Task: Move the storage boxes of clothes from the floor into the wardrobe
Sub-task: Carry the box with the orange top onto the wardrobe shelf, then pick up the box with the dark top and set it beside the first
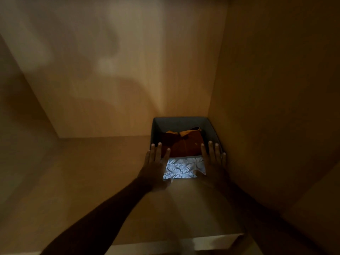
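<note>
A dark grey storage box point(181, 122) stands on the wardrobe shelf, tucked into the back right corner against the side wall. Inside lie a folded rust-orange garment point(184, 144) and, nearer me, a white cloth with a blue leaf pattern point(184, 168). My left hand point(156, 166) rests flat on the box's near left edge, fingers spread and pointing away. My right hand point(213, 162) lies the same way on the near right edge. Neither hand is curled around anything; the box's front wall is hidden behind them.
The wooden shelf floor point(92, 172) stretches left of the box. The wardrobe's back panel point(119, 80) and right side wall point(276, 107) close in the space. The shelf's pale front edge point(211, 240) runs below my forearms. The light is dim.
</note>
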`<state>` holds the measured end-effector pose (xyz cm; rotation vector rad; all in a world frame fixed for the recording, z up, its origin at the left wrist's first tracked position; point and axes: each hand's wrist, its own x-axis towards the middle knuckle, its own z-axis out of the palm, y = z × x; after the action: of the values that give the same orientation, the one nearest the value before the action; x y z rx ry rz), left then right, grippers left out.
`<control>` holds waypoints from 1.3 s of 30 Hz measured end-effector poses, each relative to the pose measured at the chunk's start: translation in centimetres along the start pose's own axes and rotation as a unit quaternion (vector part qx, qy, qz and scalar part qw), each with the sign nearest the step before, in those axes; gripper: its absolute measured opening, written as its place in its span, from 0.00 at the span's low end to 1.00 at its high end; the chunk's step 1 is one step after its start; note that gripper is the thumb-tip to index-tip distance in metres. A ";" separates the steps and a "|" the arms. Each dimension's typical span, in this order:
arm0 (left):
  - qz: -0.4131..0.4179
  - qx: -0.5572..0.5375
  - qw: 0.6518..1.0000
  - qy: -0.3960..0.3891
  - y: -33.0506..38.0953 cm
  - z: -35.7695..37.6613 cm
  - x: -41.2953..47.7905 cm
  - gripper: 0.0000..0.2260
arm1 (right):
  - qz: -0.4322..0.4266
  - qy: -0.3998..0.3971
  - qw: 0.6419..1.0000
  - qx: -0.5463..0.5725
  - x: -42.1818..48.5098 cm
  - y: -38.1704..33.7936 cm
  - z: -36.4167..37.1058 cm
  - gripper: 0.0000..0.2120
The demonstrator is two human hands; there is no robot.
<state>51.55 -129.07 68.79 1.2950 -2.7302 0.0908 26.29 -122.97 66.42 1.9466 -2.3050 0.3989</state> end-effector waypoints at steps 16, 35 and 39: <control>0.004 -0.063 0.997 -0.038 -1.5 -0.5 0.7 0.51 | -0.027 0.010 0.999 0.034 0.0 0.2 0.5 0.51; -0.466 -0.486 0.678 0.295 1.8 0.6 -32.5 0.14 | -0.145 -0.216 0.825 0.501 -14.5 -22.0 0.4 0.31; -0.575 -0.451 0.598 0.331 4.7 1.4 -41.6 0.13 | -0.212 -0.327 0.764 0.514 -19.9 -27.6 1.0 0.28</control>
<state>73.91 -94.29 61.92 1.7495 -0.6810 -0.6670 56.96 -108.34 64.38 3.5123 -1.9159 1.3215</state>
